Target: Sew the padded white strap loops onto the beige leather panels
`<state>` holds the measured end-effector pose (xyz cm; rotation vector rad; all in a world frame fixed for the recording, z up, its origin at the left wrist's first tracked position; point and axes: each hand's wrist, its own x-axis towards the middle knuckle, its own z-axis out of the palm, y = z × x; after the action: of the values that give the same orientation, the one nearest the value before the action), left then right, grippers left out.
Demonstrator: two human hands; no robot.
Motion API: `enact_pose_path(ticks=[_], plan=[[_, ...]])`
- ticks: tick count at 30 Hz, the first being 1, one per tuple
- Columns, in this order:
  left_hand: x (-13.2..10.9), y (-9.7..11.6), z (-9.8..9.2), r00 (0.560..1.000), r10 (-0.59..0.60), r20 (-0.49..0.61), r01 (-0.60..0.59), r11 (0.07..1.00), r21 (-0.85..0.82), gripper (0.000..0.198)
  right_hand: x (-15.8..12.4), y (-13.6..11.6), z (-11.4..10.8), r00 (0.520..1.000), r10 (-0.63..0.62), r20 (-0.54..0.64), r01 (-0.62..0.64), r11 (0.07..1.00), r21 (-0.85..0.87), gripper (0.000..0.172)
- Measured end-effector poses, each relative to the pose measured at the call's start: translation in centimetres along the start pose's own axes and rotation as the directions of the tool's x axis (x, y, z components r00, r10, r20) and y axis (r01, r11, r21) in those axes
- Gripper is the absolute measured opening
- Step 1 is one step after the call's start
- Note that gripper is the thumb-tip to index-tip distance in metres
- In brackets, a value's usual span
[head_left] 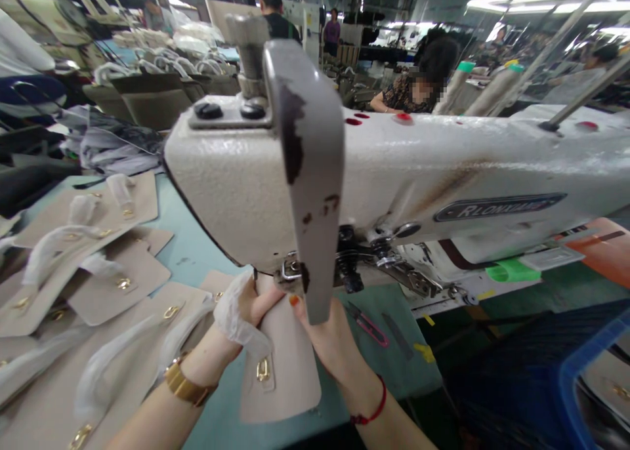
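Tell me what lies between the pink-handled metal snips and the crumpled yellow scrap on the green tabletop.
In the head view, a flat, dark grey, pointed strip lies between the pink snips and the yellow scrap.

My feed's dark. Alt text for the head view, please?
The left hand and right hand touch a beige panel under the head of a white sewing machine. Pink-handled snips lie on the teal table at right; other beige panels with wrapped handles cover the left.

One sewing machine (226, 174), two green-topped cones (451, 89), one blue basket (566, 381), apparently at least five beige panels (293, 361).
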<state>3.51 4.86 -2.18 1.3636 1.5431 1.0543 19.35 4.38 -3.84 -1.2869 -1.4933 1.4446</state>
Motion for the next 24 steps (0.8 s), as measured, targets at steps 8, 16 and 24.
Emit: enact_pose_path(ticks=[8,16,24], plan=[[1.0,0.4,-0.7,0.998,-0.058,0.023,0.058,0.998,-0.007,0.055,0.1,0.1,0.0,0.999,-0.035,-0.019,0.034,0.999,-0.040,0.039],[-1.1,-1.9,-1.5,0.868,-0.346,0.357,0.474,0.793,-0.383,0.059,0.4,-0.9,-1.6,0.980,-0.174,-0.094,0.151,0.965,-0.213,0.029],[0.1,1.3,-0.3,0.927,-0.173,0.333,0.305,0.864,-0.400,0.042,0.5,-1.0,-1.1,1.000,-0.030,-0.007,0.030,0.999,-0.027,0.034]])
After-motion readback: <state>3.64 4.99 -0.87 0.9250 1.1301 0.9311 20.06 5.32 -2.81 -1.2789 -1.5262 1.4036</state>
